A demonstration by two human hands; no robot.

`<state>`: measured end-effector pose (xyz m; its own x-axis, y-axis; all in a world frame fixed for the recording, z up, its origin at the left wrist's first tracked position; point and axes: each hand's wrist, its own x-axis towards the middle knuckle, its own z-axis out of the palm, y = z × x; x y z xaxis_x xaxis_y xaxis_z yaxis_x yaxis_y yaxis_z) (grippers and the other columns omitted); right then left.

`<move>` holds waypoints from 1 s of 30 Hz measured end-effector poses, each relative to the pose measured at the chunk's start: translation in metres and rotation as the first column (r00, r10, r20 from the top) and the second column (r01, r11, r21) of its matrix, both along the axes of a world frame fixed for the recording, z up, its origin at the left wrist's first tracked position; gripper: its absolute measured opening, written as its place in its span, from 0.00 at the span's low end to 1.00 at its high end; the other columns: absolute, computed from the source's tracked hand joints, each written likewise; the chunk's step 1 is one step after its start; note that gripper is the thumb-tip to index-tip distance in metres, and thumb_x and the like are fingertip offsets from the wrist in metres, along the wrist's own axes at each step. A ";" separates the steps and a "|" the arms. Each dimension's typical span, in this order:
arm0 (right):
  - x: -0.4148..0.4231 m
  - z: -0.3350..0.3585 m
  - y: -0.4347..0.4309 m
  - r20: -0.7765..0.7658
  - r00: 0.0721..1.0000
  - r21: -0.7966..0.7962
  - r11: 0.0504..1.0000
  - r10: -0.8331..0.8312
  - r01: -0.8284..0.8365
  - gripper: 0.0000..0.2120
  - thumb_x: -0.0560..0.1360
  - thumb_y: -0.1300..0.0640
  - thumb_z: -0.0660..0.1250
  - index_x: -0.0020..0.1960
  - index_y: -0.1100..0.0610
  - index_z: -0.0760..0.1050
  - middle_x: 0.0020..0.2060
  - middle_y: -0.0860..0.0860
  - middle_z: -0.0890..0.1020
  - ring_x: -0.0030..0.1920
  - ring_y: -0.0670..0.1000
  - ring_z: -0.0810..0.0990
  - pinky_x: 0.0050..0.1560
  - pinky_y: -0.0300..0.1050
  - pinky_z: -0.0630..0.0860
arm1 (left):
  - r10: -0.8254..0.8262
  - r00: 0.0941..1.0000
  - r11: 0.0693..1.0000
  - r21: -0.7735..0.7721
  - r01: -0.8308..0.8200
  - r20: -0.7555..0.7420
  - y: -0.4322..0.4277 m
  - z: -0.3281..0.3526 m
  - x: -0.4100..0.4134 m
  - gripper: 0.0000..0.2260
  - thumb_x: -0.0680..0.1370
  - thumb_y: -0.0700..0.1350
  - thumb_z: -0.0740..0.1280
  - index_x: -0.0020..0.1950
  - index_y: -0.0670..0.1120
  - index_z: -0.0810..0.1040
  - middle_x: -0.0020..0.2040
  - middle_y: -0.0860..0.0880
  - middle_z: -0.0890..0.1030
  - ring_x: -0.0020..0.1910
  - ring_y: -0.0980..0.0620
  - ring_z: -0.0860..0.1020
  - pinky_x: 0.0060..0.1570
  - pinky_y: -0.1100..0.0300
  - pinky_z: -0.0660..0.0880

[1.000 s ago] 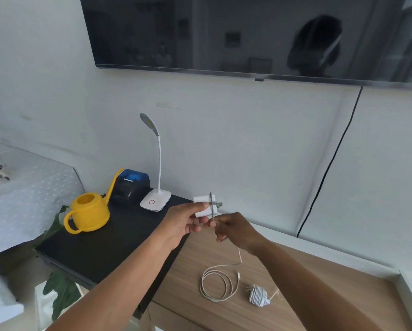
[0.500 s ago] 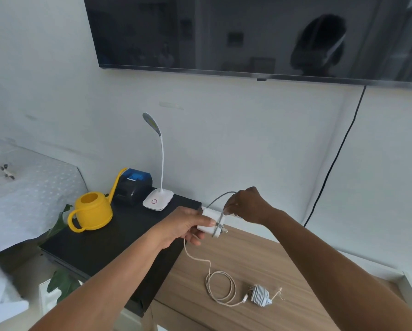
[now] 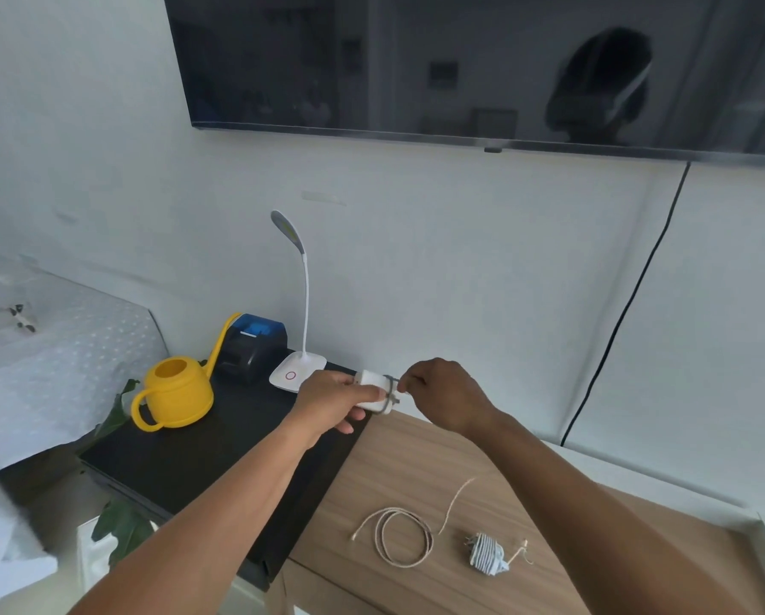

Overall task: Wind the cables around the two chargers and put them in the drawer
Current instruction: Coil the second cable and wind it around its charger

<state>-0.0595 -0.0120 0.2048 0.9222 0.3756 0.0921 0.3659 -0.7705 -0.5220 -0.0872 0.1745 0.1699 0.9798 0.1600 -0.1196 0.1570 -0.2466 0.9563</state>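
My left hand (image 3: 334, 399) grips a white charger (image 3: 375, 389) in the air above the join of the black and wooden tops. A turn of its grey cable crosses the charger's right end. My right hand (image 3: 443, 395) pinches that cable just right of the charger. The rest of the cable (image 3: 405, 535) lies on the wooden top (image 3: 398, 463) in a loose coil, with a strand rising toward my right arm. A second charger (image 3: 487, 553), wrapped in its own cable, lies to the right of the coil. No drawer opening shows.
On the black top (image 3: 185, 459) stand a yellow watering can (image 3: 177, 392), a black and blue small printer (image 3: 252, 344) and a white desk lamp (image 3: 298, 370). A TV (image 3: 460, 64) hangs on the wall above. A black wire (image 3: 624, 312) runs down the wall at right.
My right hand has come down from above the charger and closed in next to it, drawing the cable tight around the charger. The coil on the wooden top has shifted a little.
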 end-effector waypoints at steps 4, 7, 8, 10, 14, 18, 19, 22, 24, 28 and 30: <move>-0.013 -0.006 0.007 0.006 1.000 0.098 0.995 -0.009 0.008 0.15 0.78 0.57 0.56 0.49 0.52 0.83 0.47 0.47 0.84 0.48 0.50 0.80 0.49 0.44 0.75 | 0.125 0.992 0.981 -0.150 -0.122 0.007 0.000 -0.002 0.003 0.14 0.71 0.48 0.76 0.53 0.45 0.81 0.45 0.46 0.85 0.39 0.53 0.83 0.32 0.61 0.78; -0.019 -0.015 0.012 0.007 1.000 0.160 0.987 0.001 -0.002 0.15 0.78 0.57 0.57 0.50 0.52 0.83 0.49 0.46 0.84 0.49 0.47 0.79 0.48 0.41 0.72 | 0.174 0.984 0.918 -0.355 -0.177 -0.041 -0.003 0.001 0.005 0.12 0.72 0.47 0.75 0.51 0.43 0.81 0.44 0.45 0.85 0.39 0.52 0.83 0.33 0.60 0.79; -0.021 -0.019 0.013 0.002 1.000 0.180 0.984 0.000 0.000 0.15 0.78 0.57 0.57 0.49 0.52 0.83 0.47 0.45 0.84 0.47 0.47 0.79 0.46 0.39 0.71 | 0.180 0.982 0.889 -0.416 -0.190 -0.063 -0.004 0.003 0.005 0.12 0.72 0.47 0.75 0.51 0.43 0.80 0.44 0.44 0.85 0.38 0.51 0.82 0.33 0.60 0.78; -0.023 -0.025 0.014 -0.015 1.000 0.210 0.978 -0.009 0.012 0.14 0.79 0.56 0.58 0.49 0.51 0.83 0.40 0.41 0.81 0.43 0.44 0.76 0.42 0.37 0.69 | 0.175 0.981 0.838 -0.510 -0.195 -0.087 -0.005 0.007 0.006 0.12 0.73 0.46 0.75 0.51 0.42 0.79 0.44 0.43 0.84 0.38 0.51 0.82 0.31 0.61 0.78; -0.024 -0.039 0.012 -0.060 0.997 0.248 0.967 -0.040 0.054 0.13 0.79 0.56 0.58 0.47 0.50 0.81 0.33 0.38 0.75 0.38 0.43 0.74 0.42 0.40 0.68 | 0.148 0.985 0.777 -0.606 -0.168 -0.084 -0.007 0.012 0.005 0.12 0.73 0.46 0.75 0.51 0.42 0.79 0.43 0.42 0.83 0.37 0.51 0.81 0.30 0.62 0.77; -0.022 -0.046 0.008 -0.087 0.995 0.296 0.953 -0.045 0.069 0.12 0.80 0.55 0.59 0.42 0.47 0.78 0.27 0.41 0.73 0.32 0.40 0.72 0.39 0.40 0.68 | 0.087 0.994 0.758 -0.643 -0.111 -0.070 -0.011 0.014 0.000 0.10 0.73 0.45 0.74 0.50 0.41 0.80 0.43 0.41 0.83 0.36 0.50 0.80 0.29 0.63 0.76; -0.021 -0.047 0.007 -0.079 0.996 0.306 0.949 -0.052 0.074 0.12 0.80 0.54 0.60 0.41 0.46 0.77 0.27 0.41 0.73 0.32 0.41 0.72 0.38 0.39 0.68 | 0.062 0.996 0.763 -0.640 -0.088 -0.063 -0.012 0.015 -0.001 0.10 0.73 0.45 0.74 0.49 0.41 0.81 0.42 0.41 0.83 0.36 0.50 0.80 0.29 0.63 0.76; -0.011 -0.051 0.000 -0.044 0.996 0.315 0.945 -0.080 0.090 0.11 0.80 0.51 0.61 0.40 0.43 0.76 0.26 0.39 0.75 0.31 0.42 0.72 0.38 0.42 0.70 | -0.018 0.999 0.788 -0.616 -0.016 -0.049 -0.016 0.016 -0.006 0.10 0.73 0.46 0.73 0.48 0.40 0.82 0.42 0.42 0.82 0.36 0.51 0.79 0.30 0.63 0.76; -0.005 -0.051 -0.004 -0.027 0.996 0.311 0.946 -0.084 0.088 0.10 0.80 0.49 0.62 0.42 0.42 0.77 0.26 0.34 0.76 0.31 0.41 0.73 0.38 0.41 0.71 | -0.060 0.997 0.801 -0.598 0.026 -0.038 -0.016 0.017 -0.007 0.11 0.73 0.46 0.73 0.50 0.40 0.81 0.43 0.41 0.83 0.37 0.51 0.79 0.31 0.63 0.77; 0.008 -0.041 -0.010 0.031 0.994 0.245 0.965 -0.104 0.093 0.10 0.80 0.49 0.62 0.41 0.44 0.77 0.27 0.40 0.75 0.33 0.44 0.73 0.36 0.38 0.69 | -0.151 0.989 0.838 -0.530 0.127 -0.002 -0.013 0.021 -0.008 0.17 0.68 0.48 0.74 0.51 0.39 0.82 0.43 0.41 0.83 0.37 0.50 0.79 0.32 0.61 0.78; 0.015 -0.034 -0.012 0.044 0.993 0.156 0.982 -0.110 0.102 0.13 0.79 0.50 0.62 0.36 0.45 0.73 0.28 0.43 0.74 0.35 0.50 0.73 0.34 0.41 0.67 | -0.210 0.978 0.861 -0.474 0.187 0.005 -0.010 0.022 -0.008 0.19 0.67 0.49 0.75 0.52 0.38 0.82 0.43 0.41 0.82 0.37 0.50 0.79 0.32 0.61 0.78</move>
<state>-0.0449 -0.0242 0.1710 0.9486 0.2533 0.1897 0.3159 -0.7188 -0.6194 -0.0950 0.1644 0.1914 0.9767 -0.1231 -0.1758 0.1978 0.1985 0.9599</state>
